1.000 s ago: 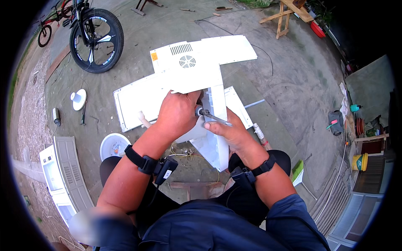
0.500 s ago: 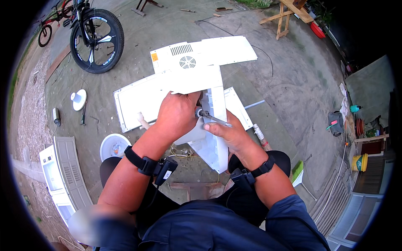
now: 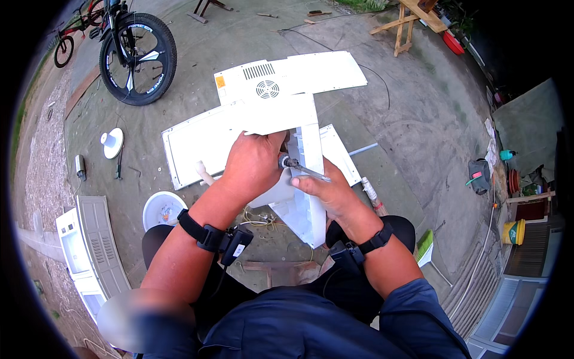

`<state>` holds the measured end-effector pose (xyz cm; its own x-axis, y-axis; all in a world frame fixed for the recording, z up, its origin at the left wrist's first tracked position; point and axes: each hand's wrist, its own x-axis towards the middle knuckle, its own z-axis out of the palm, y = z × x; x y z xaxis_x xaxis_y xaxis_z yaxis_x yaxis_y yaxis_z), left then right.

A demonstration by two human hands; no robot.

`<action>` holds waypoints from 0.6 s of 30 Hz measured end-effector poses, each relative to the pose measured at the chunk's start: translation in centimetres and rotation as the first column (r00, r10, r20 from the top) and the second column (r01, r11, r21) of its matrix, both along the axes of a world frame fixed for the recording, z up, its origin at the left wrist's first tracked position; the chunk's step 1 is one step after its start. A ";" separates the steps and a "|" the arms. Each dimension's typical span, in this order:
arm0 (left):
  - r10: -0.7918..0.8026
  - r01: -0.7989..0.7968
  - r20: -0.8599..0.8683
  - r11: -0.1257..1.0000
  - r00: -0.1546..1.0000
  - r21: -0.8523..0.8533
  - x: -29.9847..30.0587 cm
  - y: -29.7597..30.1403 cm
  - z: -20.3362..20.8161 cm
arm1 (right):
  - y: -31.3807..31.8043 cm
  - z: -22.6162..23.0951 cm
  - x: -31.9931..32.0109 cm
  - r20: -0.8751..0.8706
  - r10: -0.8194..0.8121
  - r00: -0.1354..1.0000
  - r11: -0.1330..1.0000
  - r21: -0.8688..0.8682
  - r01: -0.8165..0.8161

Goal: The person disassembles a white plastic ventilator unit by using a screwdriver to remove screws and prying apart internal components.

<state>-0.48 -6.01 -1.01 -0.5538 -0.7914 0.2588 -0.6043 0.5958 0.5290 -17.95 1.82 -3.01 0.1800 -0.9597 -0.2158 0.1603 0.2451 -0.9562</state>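
Note:
My left hand is closed at the opening of a white plastic housing. From its side sticks a screwdriver-like tool with a grey collar and a shiny, tapering end that slants right and down toward the housing's side wall. The left fingertips are hidden. My right hand grips the housing's right side, the thumb on the inner side just below the tool and the other fingers mostly behind the wall. The housing stands tilted in front of me, its hollow, ribbed inside partly showing.
White panels, one vented and one framed, lie beyond the housing. A white bucket with small parts stands left, near loose wires. Farther out are a bicycle wheel, a white appliance casing and a green broom.

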 end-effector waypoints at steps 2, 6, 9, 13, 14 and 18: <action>-0.011 0.011 -0.016 1.000 1.000 -0.018 0.1 0.0 0.0 | 0.0 0.1 0.0 -0.006 -0.002 1.000 1.000 -0.005 0.002; -0.004 0.003 -0.020 1.000 1.000 -0.027 0.0 0.1 -0.1 | 0.0 -0.3 -0.1 -0.019 -0.005 1.000 1.000 -0.020 0.005; -0.006 0.005 -0.029 0.999 1.000 -0.034 0.0 0.1 0.0 | 0.1 0.1 0.0 0.005 -0.008 1.000 1.000 0.015 0.008; -0.019 0.018 -0.029 1.000 0.999 -0.024 0.1 0.1 0.1 | 0.1 0.3 0.1 0.000 -0.007 1.000 1.000 0.006 0.007; -0.022 0.021 -0.037 0.999 0.999 -0.031 0.1 0.1 0.0 | 0.1 0.4 0.1 -0.004 -0.004 1.000 1.000 0.004 0.004; -0.012 0.012 -0.024 1.000 1.000 -0.029 0.1 0.0 -0.3 | 0.1 0.0 0.0 -0.027 -0.013 1.000 1.000 0.004 0.013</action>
<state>-0.39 -5.96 -1.28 -0.5564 -0.7769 0.2946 -0.5843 0.6179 0.5260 -17.94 1.92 -3.04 0.1615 -0.9609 -0.2249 0.1373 0.2475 -0.9591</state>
